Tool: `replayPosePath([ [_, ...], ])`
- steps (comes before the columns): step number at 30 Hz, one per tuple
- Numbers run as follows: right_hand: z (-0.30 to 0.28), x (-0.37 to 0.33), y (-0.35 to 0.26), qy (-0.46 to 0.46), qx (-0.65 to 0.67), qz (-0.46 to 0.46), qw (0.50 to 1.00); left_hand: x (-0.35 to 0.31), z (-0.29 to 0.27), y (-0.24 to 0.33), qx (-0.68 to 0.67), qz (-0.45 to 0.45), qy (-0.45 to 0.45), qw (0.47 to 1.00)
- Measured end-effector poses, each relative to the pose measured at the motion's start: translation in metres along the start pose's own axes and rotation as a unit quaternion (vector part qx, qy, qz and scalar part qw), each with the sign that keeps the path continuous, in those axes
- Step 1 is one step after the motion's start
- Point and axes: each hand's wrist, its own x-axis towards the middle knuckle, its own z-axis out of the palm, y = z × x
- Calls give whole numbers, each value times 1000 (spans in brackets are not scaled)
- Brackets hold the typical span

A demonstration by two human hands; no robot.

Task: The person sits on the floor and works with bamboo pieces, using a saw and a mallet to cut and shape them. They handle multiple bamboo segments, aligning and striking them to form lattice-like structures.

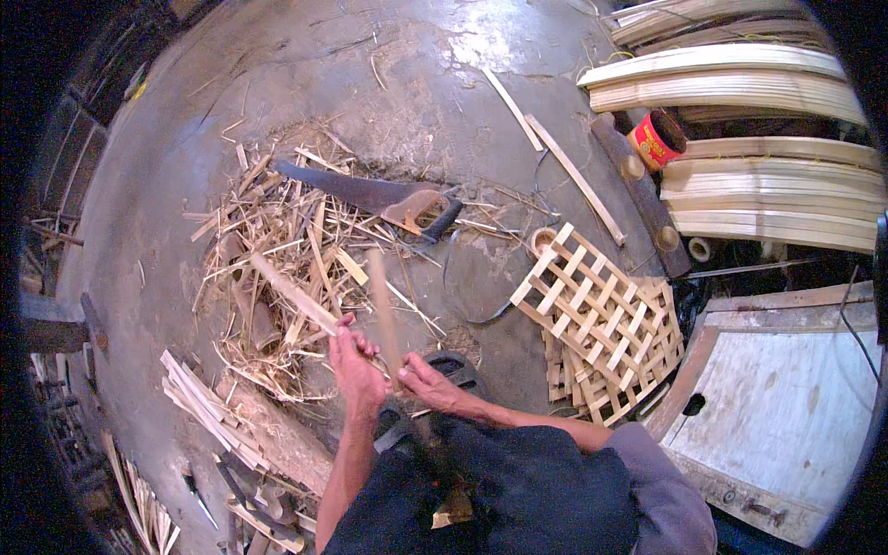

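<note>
My left hand (358,368) is closed round a pale wooden strip (294,295), which slants up and away to the left. Close beside it, my right hand (433,385) pinches the lower end of a second thin strip (381,301). This one stands nearly upright in the view and is smeared by motion. Beyond both hands, a handsaw (356,190) with a worn wooden handle lies on a heap of offcuts and shavings (277,222). Sandalled feet (453,368) show partly below my right hand.
Woven lattice panels (597,319) are stacked at the right, near a white board in a wooden frame (777,398). Bundled strips (768,190) and a red tin (657,141) lie farther back. A log (277,435) and a knife (197,493) are at lower left.
</note>
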Motion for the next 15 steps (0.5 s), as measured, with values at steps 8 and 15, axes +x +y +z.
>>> replayPosePath([
  [8, -37, -2, -24, 193, 14, 20, 981, -16, -12, -24, 213, 17, -44, 976],
  [15, -170, 30, -46, 446, -244, -58, 859, -37, -72, -53, 233, -114, -56, 964],
])
